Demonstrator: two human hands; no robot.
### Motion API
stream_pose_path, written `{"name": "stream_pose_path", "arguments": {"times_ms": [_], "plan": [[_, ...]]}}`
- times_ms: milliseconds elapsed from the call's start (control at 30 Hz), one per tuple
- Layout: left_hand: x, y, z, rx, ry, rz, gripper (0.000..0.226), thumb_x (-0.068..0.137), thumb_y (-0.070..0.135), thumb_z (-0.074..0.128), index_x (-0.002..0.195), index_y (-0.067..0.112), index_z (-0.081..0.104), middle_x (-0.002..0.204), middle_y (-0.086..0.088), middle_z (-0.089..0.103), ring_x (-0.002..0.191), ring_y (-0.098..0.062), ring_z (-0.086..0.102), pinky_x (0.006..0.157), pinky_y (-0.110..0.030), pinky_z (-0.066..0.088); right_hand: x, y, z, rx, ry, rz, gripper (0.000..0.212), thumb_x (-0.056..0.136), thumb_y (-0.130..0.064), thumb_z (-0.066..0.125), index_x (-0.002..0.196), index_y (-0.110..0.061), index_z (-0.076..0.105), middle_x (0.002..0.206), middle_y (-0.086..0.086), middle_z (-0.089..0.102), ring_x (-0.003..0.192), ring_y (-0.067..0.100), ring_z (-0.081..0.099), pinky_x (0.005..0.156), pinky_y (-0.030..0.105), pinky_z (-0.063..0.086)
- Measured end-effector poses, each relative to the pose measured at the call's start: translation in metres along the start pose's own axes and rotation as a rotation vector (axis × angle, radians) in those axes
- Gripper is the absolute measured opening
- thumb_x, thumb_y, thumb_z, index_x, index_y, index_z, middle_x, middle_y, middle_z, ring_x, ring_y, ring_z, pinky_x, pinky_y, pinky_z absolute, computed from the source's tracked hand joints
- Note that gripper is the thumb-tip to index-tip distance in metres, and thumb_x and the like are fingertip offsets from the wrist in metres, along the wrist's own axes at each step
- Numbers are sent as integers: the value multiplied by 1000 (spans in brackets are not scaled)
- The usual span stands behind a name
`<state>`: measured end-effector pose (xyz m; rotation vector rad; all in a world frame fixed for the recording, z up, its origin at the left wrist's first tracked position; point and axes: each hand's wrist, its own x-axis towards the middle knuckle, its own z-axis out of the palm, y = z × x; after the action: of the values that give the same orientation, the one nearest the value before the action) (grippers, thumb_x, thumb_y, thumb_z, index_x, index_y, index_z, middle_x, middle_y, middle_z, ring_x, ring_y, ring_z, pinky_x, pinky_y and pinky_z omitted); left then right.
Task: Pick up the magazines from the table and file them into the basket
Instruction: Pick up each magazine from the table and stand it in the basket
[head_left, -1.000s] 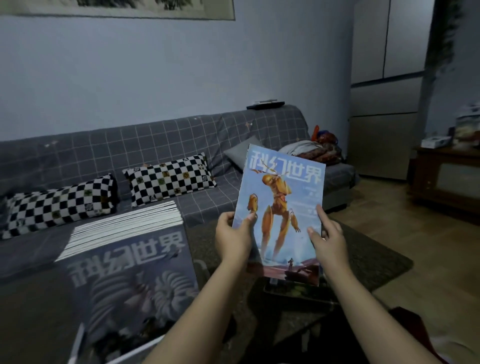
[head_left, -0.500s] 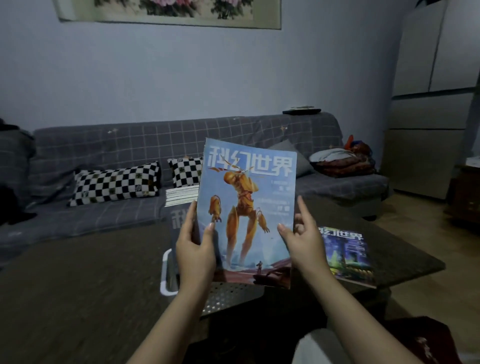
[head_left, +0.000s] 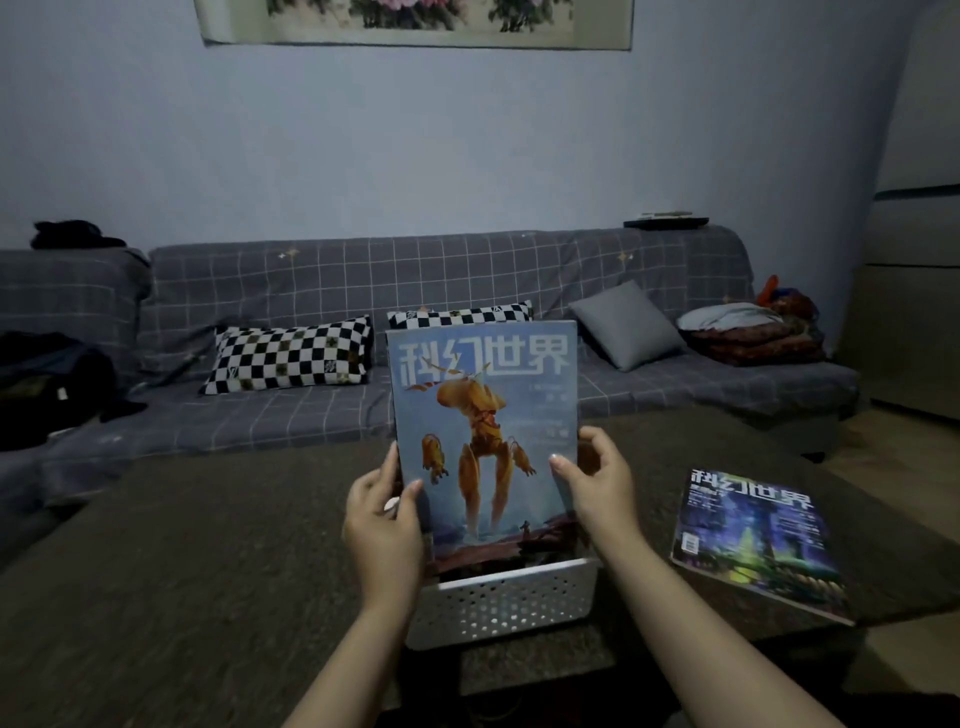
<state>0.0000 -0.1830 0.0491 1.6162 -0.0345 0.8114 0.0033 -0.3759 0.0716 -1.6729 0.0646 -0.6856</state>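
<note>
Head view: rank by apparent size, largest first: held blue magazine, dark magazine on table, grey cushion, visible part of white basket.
1. blue magazine, held upright and nearer the camera, which inflates it
2. dark magazine and white basket: too alike to rank
3. grey cushion, farthest away

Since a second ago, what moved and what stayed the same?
The blue magazine has come down over the white basket, its bottom edge now at the rim. The left hand and right hand still grip its sides. The dark magazine still lies flat on the table.
</note>
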Motion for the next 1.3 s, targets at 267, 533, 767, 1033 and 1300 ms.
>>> {"name": "stream_pose_path", "arguments": {"times_ms": [267, 533, 767, 1033, 1300], "plan": [[-22, -29, -1, 45, 42, -98, 42, 80, 3, 70, 119, 15, 63, 88, 10, 62, 88, -12, 61, 79, -27, 50, -20, 47, 0, -128, 64, 66, 40, 82, -9, 67, 117, -19, 50, 94, 0, 58, 89, 23, 61, 67, 31, 51], [-28, -40, -1, 131, 47, -138, 40, 80, 8, 71, 119, 15, 64, 96, 9, 59, 94, -14, 59, 84, -33, 52, -29, 60, 3, -254, 52, -6, 52, 84, -11, 66, 133, -15, 49, 108, 3, 52, 89, 8, 53, 68, 6, 38], [-25, -40, 0, 67, 78, -223, 30, 82, 13, 69, 112, 14, 68, 112, 0, 69, 96, -3, 60, 85, -33, 55, -30, 60, 9, -242, 87, -11, 48, 86, -14, 63, 132, -11, 50, 124, 3, 56, 101, 7, 49, 78, 18, 41], [-36, -24, 0, 76, 77, -184, 36, 81, 23, 71, 113, 25, 58, 116, 7, 46, 105, -9, 48, 79, -21, 45, -30, 57, 3, -183, 63, 49, 51, 87, -19, 62, 135, -14, 47, 127, 6, 51, 110, 19, 54, 87, 30, 48], [-78, 1, 39, 50, -227, 81, 22, 89, 20, 60, 109, 29, 55, 108, 12, 54, 105, 1, 51, 88, -16, 43, -44, 54, -32, -163, 88, -18, 43, 87, -19, 63, 129, -19, 54, 110, -3, 51, 96, 9, 56, 72, 6, 40]]}}
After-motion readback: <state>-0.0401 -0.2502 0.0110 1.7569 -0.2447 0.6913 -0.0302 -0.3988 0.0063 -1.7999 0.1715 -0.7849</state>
